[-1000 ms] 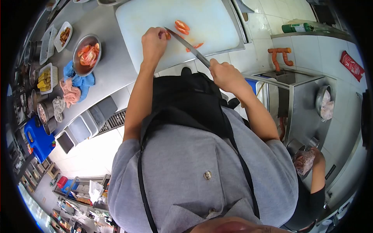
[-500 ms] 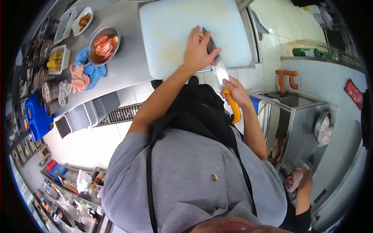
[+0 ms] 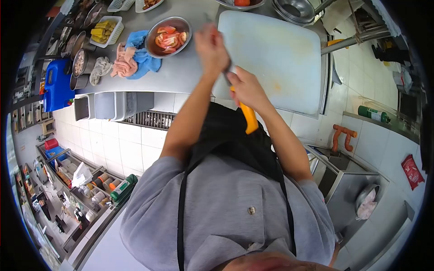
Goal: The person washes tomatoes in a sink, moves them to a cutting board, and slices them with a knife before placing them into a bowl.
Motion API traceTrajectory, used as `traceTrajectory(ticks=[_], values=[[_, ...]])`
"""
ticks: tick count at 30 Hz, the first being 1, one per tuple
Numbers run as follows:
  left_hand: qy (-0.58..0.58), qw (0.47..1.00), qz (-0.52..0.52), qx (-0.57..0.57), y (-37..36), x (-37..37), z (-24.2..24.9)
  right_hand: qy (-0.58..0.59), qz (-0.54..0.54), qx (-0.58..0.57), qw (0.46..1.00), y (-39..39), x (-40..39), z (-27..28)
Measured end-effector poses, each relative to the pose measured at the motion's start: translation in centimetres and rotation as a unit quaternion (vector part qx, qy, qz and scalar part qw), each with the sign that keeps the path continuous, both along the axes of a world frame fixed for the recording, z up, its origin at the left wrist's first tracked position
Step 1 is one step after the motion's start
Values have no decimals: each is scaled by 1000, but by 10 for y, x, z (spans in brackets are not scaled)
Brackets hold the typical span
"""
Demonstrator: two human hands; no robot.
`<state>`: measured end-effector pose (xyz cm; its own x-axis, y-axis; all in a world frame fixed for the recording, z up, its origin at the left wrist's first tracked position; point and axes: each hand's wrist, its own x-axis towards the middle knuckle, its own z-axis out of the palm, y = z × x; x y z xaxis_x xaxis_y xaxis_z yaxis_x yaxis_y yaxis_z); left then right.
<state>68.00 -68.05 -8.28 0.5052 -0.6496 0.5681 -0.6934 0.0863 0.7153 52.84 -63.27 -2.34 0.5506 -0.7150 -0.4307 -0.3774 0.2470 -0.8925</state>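
Gripping one knife [image 3: 249, 117] with a yellow handle, the right hand [image 3: 247, 88] has its fingers clamped round the spot where blade meets handle, over the near left corner of the one cutting board [image 3: 275, 58]. The left hand [image 3: 211, 53] is beside the blade — too blurred to tell if its fingers are together or apart. Left of it, one metal bowl [image 3: 152, 47] holds tomato wedges [image 3: 169, 40], overlapping too much to count. A second metal bowl [image 3: 229, 6], partly out of view, has something red inside; several metal bowls [image 3: 296, 10] stand nested past the board. Three cloths — blue [image 3: 147, 59], pink [image 3: 124, 62] and grey [image 3: 100, 70] — lie on the counter [image 3: 181, 80]. One white basket [image 3: 117, 32] holds yellow pieces, one white dish [image 3: 156, 5] brown ones, one pot [image 3: 89, 62] pale chunks.
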Motion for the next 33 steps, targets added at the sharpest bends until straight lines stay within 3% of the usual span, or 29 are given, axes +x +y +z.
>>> traceTrajectory(ticks=[2,4,5,6,7,9,10,12,13,14,15,16,17,19,23,26,28,30,33], values=[[9,997,61,-47,-3,50,15,3,25,-18,1000,-11,33,11],[123,988,94,-25,-12,108,0,7,71,-76,995,-20,52,20],[107,989,106,5,-5,110,24,11,62,-81,995,-21,50,22],[8,988,147,43,-11,137,11,16,62,-76,995,-21,47,25],[10,990,139,37,-19,140,13,21,62,-72,995,-22,43,28],[-99,984,150,10,-31,139,20,30,36,-74,996,-21,21,19],[-79,992,97,13,-45,131,22,32,-9,-44,998,-20,7,16],[-180,980,46,69,-88,101,30,30,-88,-4,996,-16,-23,12],[-163,986,-11,22,-112,81,28,27,-122,5,992,-13,-38,11],[-167,983,-49,60,-136,64,26,27,-151,-2,988,-10,-53,8],[-127,951,-101,264,-165,53,29,26,-177,-9,984,-6,-67,5],[-164,947,-122,248,-176,36,30,42,-192,-9,981,-1,-80,7],[-216,924,-90,304,-219,30,-1,56,-207,-9,977,4,-93,10],[-87,894,-98,428,-216,17,22,50,-244,-1,968,14,-118,2],[-67,897,-112,422,-221,11,33,15,-302,11,953,37,-150,0],[-45,929,-61,361,-188,-5,51,-2,-332,11,943,46,-165,-7],[-63,966,-185,170,-150,-17,51,21,-337,-13,941,52,-164,-8],[26,920,-368,135,-97,-36,36,25,-325,7,945,54,-162,-10],[-19,886,-435,160,-23,-60,12,49,-302,34,951,57,-158,-15]])
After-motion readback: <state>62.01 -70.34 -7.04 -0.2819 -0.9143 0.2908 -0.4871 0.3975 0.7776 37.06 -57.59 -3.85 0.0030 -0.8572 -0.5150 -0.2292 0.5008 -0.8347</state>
